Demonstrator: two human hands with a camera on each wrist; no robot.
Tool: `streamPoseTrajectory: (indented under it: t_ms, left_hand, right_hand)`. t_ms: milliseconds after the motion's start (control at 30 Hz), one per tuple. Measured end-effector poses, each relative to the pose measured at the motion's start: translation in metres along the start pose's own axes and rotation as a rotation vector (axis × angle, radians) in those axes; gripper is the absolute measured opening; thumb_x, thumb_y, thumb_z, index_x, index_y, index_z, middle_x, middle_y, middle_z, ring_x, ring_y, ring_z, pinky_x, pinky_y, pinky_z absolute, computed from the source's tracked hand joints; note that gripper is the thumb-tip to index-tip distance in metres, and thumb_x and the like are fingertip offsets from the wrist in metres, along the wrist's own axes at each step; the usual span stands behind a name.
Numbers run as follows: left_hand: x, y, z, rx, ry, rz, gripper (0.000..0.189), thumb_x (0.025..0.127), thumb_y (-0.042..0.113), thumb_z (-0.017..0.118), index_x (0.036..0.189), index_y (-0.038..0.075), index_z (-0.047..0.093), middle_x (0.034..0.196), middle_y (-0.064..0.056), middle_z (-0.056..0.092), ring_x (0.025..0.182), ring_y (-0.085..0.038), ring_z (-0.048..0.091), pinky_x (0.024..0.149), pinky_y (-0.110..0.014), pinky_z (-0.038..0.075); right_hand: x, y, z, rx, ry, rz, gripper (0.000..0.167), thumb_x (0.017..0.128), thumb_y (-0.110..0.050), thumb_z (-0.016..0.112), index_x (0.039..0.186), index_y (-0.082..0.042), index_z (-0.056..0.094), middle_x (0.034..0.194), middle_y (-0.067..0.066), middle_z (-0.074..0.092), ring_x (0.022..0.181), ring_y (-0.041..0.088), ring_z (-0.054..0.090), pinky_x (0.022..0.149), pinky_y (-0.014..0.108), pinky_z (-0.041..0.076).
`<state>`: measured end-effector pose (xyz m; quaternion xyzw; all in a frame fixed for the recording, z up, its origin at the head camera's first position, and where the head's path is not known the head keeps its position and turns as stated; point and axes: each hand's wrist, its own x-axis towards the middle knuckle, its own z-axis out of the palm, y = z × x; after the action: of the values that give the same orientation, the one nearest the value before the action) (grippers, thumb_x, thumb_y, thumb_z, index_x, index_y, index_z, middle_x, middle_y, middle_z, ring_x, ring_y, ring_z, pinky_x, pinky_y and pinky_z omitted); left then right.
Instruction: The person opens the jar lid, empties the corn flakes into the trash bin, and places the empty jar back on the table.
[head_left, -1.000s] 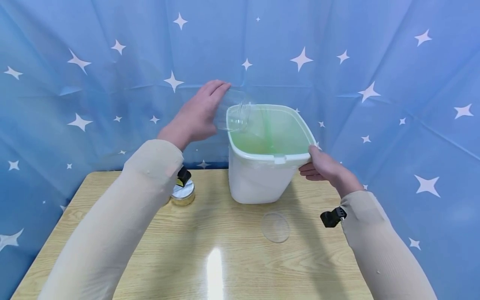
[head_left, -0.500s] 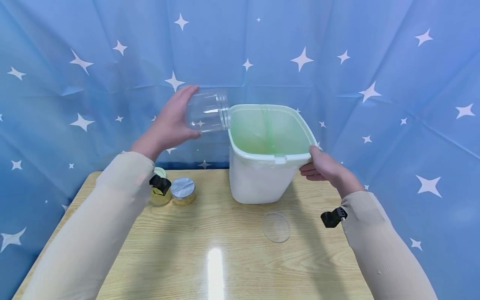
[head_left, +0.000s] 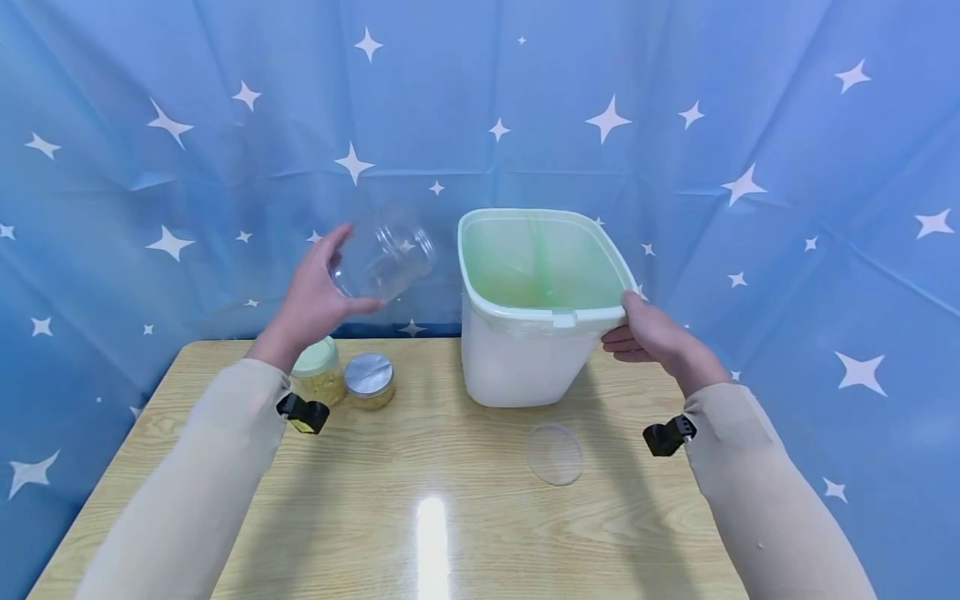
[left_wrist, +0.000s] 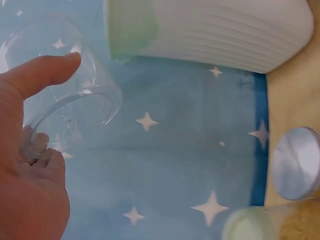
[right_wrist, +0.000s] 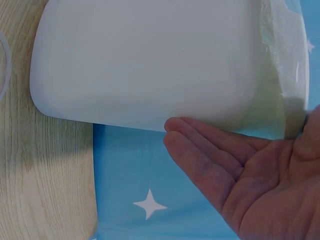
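In the head view my left hand (head_left: 311,292) holds a clear jar (head_left: 393,254) in the air, left of a white trash bin (head_left: 517,358) and apart from it. The jar is tilted, its mouth toward the upper right, and looks empty. Thumb and fingers span its base end, as the left wrist view shows too. The bin stands upright with a pale green bag (head_left: 581,258) lining it and folded over its rim. My right hand (head_left: 660,337) grips the rim at the front right corner, thumb on top; its fingers (right_wrist: 200,162) lie along the outside wall.
A thin clear round lid (head_left: 555,454) lies flat in front of the bin. Left of the bin stand a silver-lidded jar (head_left: 370,379) and a green-lidded jar (head_left: 318,375), both with yellowish contents. Behind the wooden table (head_left: 480,533) hangs a blue star-patterned curtain (head_left: 465,100).
My left hand has drawn the jar left and down, away from the bin's opening, and its mouth has turned from sideways to slightly upward. My right hand stays on the rim.
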<state>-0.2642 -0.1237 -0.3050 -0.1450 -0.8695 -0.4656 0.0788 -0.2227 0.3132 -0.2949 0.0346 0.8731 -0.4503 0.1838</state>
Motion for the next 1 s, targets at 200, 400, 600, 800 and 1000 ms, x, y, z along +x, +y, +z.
streamPoseTrajectory:
  t_ms: [200, 400, 600, 800, 1000]
  left_hand:
    - [-0.014, -0.022, 0.004, -0.091, -0.013, -0.053, 0.107, 0.075, 0.022, 0.085, 0.157, 0.023, 0.016, 0.163, -0.002, 0.020, 0.149, -0.030, 0.023, 0.122, -0.045, 0.025]
    - [-0.029, -0.040, 0.012, -0.143, -0.035, -0.110, 0.112, 0.074, 0.024, 0.086, 0.158, 0.019, 0.011, 0.164, -0.002, 0.017, 0.151, -0.027, 0.019, 0.123, -0.041, 0.021]
    - [-0.044, -0.057, 0.024, -0.209, -0.065, -0.172, 0.113, 0.075, 0.028, 0.085, 0.158, 0.020, 0.008, 0.164, -0.001, 0.014, 0.152, -0.025, 0.014, 0.124, -0.043, 0.018]
    - [-0.060, -0.075, 0.044, -0.255, -0.091, -0.175, 0.109, 0.075, 0.020, 0.084, 0.157, 0.017, 0.012, 0.164, -0.006, 0.016, 0.151, -0.031, 0.017, 0.123, -0.048, 0.018]
    - [-0.075, -0.088, 0.070, -0.245, -0.112, -0.187, 0.109, 0.070, 0.024, 0.088, 0.155, 0.012, 0.020, 0.161, -0.008, 0.027, 0.148, -0.033, 0.026, 0.122, -0.047, 0.023]
  right_hand:
    - [0.001, 0.000, 0.000, -0.002, 0.003, 0.002, 0.076, 0.099, -0.048, 0.000, 0.138, 0.005, 0.038, 0.140, 0.034, 0.044, 0.128, 0.045, 0.050, 0.107, 0.049, 0.046]
    - [0.001, 0.000, 0.001, 0.005, 0.003, 0.004, 0.076, 0.099, -0.048, 0.001, 0.139, 0.005, 0.037, 0.140, 0.035, 0.044, 0.129, 0.045, 0.050, 0.107, 0.049, 0.046]
    - [0.001, 0.000, 0.001, 0.006, 0.004, 0.002, 0.075, 0.099, -0.047, 0.000, 0.138, 0.006, 0.037, 0.140, 0.035, 0.043, 0.129, 0.045, 0.049, 0.107, 0.049, 0.046]
    - [0.002, 0.000, 0.001, 0.008, 0.006, -0.006, 0.075, 0.100, -0.047, 0.000, 0.137, 0.006, 0.038, 0.139, 0.035, 0.044, 0.128, 0.046, 0.050, 0.106, 0.050, 0.046]
    - [0.001, 0.000, 0.001, 0.010, 0.002, -0.010, 0.074, 0.100, -0.046, 0.001, 0.137, 0.006, 0.038, 0.139, 0.035, 0.043, 0.128, 0.046, 0.050, 0.106, 0.050, 0.046]
